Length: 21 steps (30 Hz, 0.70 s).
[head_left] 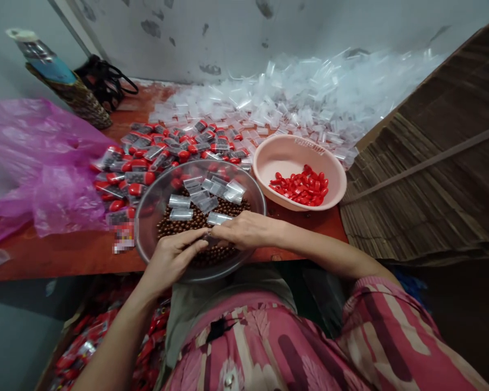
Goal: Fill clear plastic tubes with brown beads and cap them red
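Note:
A clear plastic bowl [139,233] holds many small brown balls [175,227] with several clear plastic tubes [181,214] lying on them. Over the bowl's near side, my left hand [175,252] pinches a small clear tube [208,239] between thumb and forefinger; most of it is hidden. My right hand [244,230] meets it from the other side, fingers bent together at the tube's end. What those fingers hold, if anything, is too covered to see. Another clear tube [219,218] lies just beyond my right fingers.
Right of the bowl stands a pink basin [264,157] with red caps [299,187]. Behind lie red-capped filled tubes [140,177] and a heap of clear tubes [301,92]. A pink plastic bag [61,174] and bottle [57,70] are left; stacked cardboard [424,163] is right.

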{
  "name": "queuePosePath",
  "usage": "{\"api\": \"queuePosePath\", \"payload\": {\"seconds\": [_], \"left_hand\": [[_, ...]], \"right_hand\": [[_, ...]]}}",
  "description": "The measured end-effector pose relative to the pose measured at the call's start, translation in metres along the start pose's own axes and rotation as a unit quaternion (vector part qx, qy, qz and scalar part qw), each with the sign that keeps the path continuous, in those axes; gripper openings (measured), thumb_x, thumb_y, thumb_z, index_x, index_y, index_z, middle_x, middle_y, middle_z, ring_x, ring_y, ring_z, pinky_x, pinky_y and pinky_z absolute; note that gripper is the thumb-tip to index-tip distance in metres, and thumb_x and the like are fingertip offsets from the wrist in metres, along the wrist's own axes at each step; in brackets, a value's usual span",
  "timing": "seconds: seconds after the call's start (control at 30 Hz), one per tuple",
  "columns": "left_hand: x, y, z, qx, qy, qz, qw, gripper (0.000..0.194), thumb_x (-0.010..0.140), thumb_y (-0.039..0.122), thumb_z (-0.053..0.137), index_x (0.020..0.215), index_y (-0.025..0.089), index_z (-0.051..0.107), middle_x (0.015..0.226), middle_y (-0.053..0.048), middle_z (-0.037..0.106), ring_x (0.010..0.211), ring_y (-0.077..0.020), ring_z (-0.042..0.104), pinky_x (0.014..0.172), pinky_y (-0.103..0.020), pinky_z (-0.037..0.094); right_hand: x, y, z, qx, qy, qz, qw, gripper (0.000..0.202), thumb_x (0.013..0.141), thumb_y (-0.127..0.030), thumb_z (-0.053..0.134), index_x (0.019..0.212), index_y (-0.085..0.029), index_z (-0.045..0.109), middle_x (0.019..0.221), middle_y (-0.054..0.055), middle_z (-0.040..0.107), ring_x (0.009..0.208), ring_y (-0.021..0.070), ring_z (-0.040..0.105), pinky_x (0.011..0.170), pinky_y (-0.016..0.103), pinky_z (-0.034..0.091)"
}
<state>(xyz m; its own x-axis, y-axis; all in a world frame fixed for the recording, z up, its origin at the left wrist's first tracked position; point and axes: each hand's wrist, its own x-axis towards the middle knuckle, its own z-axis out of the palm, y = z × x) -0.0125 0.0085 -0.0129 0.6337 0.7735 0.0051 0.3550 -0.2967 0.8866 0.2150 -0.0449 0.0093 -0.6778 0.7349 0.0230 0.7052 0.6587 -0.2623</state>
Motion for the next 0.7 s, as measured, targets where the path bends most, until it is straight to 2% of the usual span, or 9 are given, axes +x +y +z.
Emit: {"api": "queuePosePath", "payload": {"seconds": [0.17,0.27,0.33,0.37,0.43,0.47,0.5,0.6,0.7], "left_hand": [[0.003,0.005,0.001,-0.024,0.011,-0.047,0.999,0.044,0.077,0.050,0.068,0.105,0.018,0.077,0.109,-0.008,0.075,0.103,-0.0295,0.071,0.099,-0.041,0.053],[0.004,0.002,-0.001,-0.077,0.052,-0.102,0.990,0.048,0.075,0.052,0.071,0.108,0.018,0.075,0.111,-0.008,0.075,0.106,-0.0306,0.069,0.100,-0.044,0.052],[0.004,-0.001,-0.001,-0.128,0.078,-0.124,0.981,0.048,0.073,0.051,0.074,0.108,0.018,0.075,0.112,-0.008,0.075,0.108,-0.0304,0.068,0.100,-0.044,0.052],[0.004,-0.001,0.000,-0.156,0.086,-0.129,0.975,0.047,0.072,0.049,0.075,0.107,0.018,0.074,0.112,-0.008,0.075,0.107,-0.0298,0.069,0.100,-0.043,0.053],[0.004,0.001,0.001,-0.224,0.090,-0.136,0.961,0.044,0.071,0.046,0.077,0.106,0.019,0.074,0.112,-0.007,0.075,0.104,-0.0280,0.070,0.096,-0.042,0.056],[0.004,0.004,0.001,-0.260,0.088,-0.140,0.951,0.043,0.071,0.044,0.078,0.105,0.019,0.073,0.111,-0.007,0.075,0.101,-0.0271,0.071,0.092,-0.041,0.058],[0.004,0.007,0.001,-0.293,0.085,-0.145,0.941,0.042,0.070,0.043,0.079,0.104,0.018,0.072,0.110,-0.007,0.075,0.098,-0.0264,0.072,0.088,-0.040,0.060],[0.005,0.017,0.000,-0.359,0.076,-0.164,0.916,0.040,0.070,0.038,0.080,0.102,0.017,0.069,0.105,-0.008,0.075,0.093,-0.0253,0.073,0.079,-0.038,0.063],[0.006,0.021,-0.001,-0.383,0.066,-0.171,0.905,0.040,0.072,0.037,0.078,0.104,0.016,0.066,0.100,-0.009,0.076,0.092,-0.0245,0.074,0.076,-0.035,0.063]], "right_hand": [[-0.006,0.001,0.006,0.038,0.036,0.068,0.996,0.021,0.100,-0.031,0.044,0.110,-0.017,0.056,0.090,0.003,0.071,0.071,0.0123,0.063,0.058,0.023,0.040],[-0.021,0.010,-0.008,0.028,0.091,0.142,0.985,0.026,0.093,-0.040,0.058,0.110,-0.020,0.061,0.099,0.003,0.073,0.083,0.0146,0.066,0.067,0.023,0.047],[-0.039,0.030,-0.025,0.000,0.159,0.235,0.959,0.027,0.089,-0.041,0.063,0.109,-0.023,0.064,0.103,0.004,0.073,0.089,0.0159,0.066,0.075,0.024,0.048],[-0.050,0.045,-0.034,-0.023,0.186,0.298,0.936,0.024,0.092,-0.038,0.059,0.109,-0.022,0.064,0.104,0.006,0.072,0.090,0.0168,0.066,0.078,0.025,0.048],[-0.076,0.081,-0.050,-0.068,0.208,0.403,0.888,0.026,0.096,-0.028,0.048,0.108,-0.011,0.065,0.106,0.018,0.069,0.095,0.0246,0.065,0.079,0.034,0.046],[-0.089,0.101,-0.055,-0.105,0.159,0.515,0.835,0.026,0.095,-0.026,0.048,0.107,-0.010,0.066,0.106,0.020,0.069,0.094,0.0249,0.065,0.079,0.033,0.045],[-0.101,0.120,-0.057,-0.122,0.081,0.602,0.785,0.027,0.094,-0.023,0.049,0.106,-0.008,0.067,0.106,0.022,0.068,0.096,0.0257,0.064,0.079,0.033,0.044],[-0.126,0.166,-0.051,-0.111,0.018,0.652,0.750,0.024,0.087,-0.010,0.052,0.098,0.004,0.068,0.096,0.030,0.067,0.095,0.0283,0.065,0.077,0.035,0.042],[-0.133,0.189,-0.038,-0.085,0.010,0.657,0.749,0.020,0.084,-0.011,0.056,0.086,0.003,0.070,0.078,0.027,0.067,0.082,0.0291,0.066,0.070,0.037,0.043]]}}
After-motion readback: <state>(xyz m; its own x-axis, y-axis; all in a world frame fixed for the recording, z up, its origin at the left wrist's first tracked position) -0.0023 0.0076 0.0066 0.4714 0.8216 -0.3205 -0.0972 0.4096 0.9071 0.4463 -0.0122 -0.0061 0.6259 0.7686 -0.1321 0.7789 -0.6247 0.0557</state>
